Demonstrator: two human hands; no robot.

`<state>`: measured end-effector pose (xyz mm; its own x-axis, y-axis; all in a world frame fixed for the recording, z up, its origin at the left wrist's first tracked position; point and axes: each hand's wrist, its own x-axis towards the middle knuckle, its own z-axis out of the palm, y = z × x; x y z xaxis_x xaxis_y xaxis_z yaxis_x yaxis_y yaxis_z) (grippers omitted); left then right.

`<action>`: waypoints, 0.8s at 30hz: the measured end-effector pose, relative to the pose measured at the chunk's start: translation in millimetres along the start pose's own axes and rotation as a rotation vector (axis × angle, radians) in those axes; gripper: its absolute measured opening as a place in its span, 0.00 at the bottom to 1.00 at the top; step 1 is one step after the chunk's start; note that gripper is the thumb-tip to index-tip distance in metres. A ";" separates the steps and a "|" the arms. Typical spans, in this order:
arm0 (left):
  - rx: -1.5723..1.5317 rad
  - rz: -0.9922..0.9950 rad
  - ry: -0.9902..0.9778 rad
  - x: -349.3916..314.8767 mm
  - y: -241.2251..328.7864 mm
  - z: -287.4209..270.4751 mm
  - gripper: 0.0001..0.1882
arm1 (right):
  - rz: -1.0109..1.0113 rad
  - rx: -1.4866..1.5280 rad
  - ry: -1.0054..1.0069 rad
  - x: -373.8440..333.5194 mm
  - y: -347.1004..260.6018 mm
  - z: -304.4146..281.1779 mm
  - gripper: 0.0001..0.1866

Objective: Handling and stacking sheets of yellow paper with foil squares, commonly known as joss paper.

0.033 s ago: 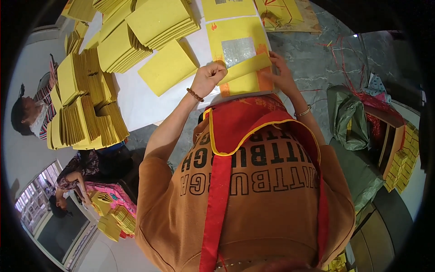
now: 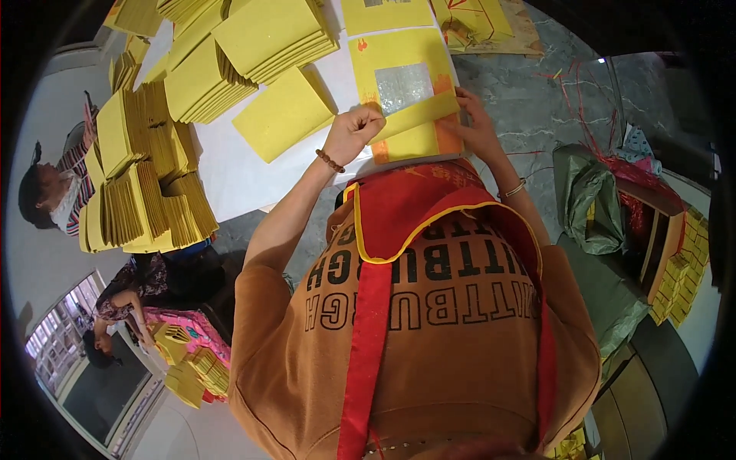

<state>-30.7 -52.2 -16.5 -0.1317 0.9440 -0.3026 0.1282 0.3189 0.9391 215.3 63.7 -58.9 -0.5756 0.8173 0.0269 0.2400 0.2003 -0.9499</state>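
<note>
A yellow paper sheet (image 2: 406, 54) lies at the table's right edge, printed in orange and red with a silver rectangle (image 2: 402, 83) in its middle. Its near part is turned up into a narrow yellow flap (image 2: 420, 115). My left hand (image 2: 353, 134) is closed in a pinch on the flap's left end. At the other end my right hand (image 2: 477, 126) has its fingers bent around the paper's edge, the thumb partly hidden. Just left of the sheet rests a folded piece of yellow paper (image 2: 284, 115).
Stacks of folded yellow paper (image 2: 276, 37) cover the white table (image 2: 230, 172) at far left, more (image 2: 123, 207) along its left side. Two people (image 2: 54, 184) are at left. Green bags (image 2: 589, 199) and a wooden frame (image 2: 659, 245) with yellow bundles stand right.
</note>
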 end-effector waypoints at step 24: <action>0.791 0.693 0.012 -33.7 5.4 -4.9 0.12 | -0.346 -0.332 -0.335 -20.4 -29.7 -13.4 0.15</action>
<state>-30.5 -82.7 -0.4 0.2071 0.9414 0.2661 0.7841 -0.3224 0.5303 230.4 48.3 -27.1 -0.8671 0.4694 0.1667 0.1948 0.6276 -0.7538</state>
